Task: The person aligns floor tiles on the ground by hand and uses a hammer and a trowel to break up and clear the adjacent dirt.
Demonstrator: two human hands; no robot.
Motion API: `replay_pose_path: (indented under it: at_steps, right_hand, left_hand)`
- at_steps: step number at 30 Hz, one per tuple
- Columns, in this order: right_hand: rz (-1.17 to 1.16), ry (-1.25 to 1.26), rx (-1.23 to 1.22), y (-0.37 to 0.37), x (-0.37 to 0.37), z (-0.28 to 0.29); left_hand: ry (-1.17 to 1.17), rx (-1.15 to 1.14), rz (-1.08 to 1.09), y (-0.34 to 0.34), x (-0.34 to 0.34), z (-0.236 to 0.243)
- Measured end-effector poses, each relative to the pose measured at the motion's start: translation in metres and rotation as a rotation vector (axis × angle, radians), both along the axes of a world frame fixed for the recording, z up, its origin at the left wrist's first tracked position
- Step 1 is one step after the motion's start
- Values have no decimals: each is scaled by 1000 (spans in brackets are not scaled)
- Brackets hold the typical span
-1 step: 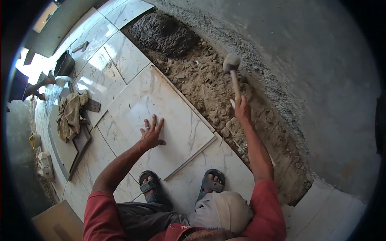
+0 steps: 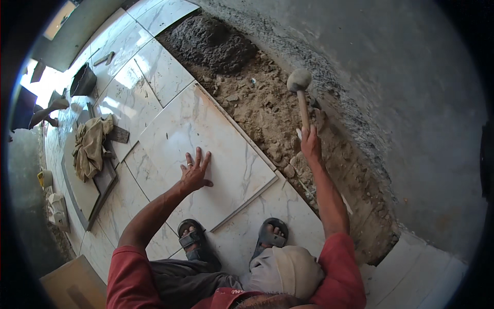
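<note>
My left hand lies flat with spread fingers on a large white marbled tile. This tile sits loose, raised slightly above the tiles around it, its edge next to the strip of soil. Over that soil my right hand grips the wooden handle of a mallet. The mallet's pale, rounded head points away from me, apart from the tile. Something small and white shows beside my right fingers; I cannot make out what it is.
A mound of wet mortar rests on the bare soil along the grey wall. To the left, a cloth lies on cut tile pieces. Farther off are a black bucket and another person's arm.
The mallet and my right hand have shifted very slightly. My left hand stays on the tile. At the far left, the other person's arm has moved a little.
</note>
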State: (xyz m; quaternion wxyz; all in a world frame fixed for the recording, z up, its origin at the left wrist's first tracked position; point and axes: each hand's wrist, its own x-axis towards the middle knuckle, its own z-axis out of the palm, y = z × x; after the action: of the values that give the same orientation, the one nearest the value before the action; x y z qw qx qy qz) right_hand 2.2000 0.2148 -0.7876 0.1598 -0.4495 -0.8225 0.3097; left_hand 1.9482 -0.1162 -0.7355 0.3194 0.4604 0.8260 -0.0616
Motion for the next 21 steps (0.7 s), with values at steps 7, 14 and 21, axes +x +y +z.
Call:
replay_pose_path:
  at_steps: [7, 14, 21]
  right_hand:
    - [79, -152, -100, 27, -5, -19]
    - [3, -202, -79, 31, -21, -24]
    - [-13, -115, -33, 15, -12, -18]
  left_hand:
    - [-22, 22, -22, 9, 11, -6]
    - [-27, 38, -34, 11, 8, -14]
    - [7, 24, -38, 10, 3, -3]
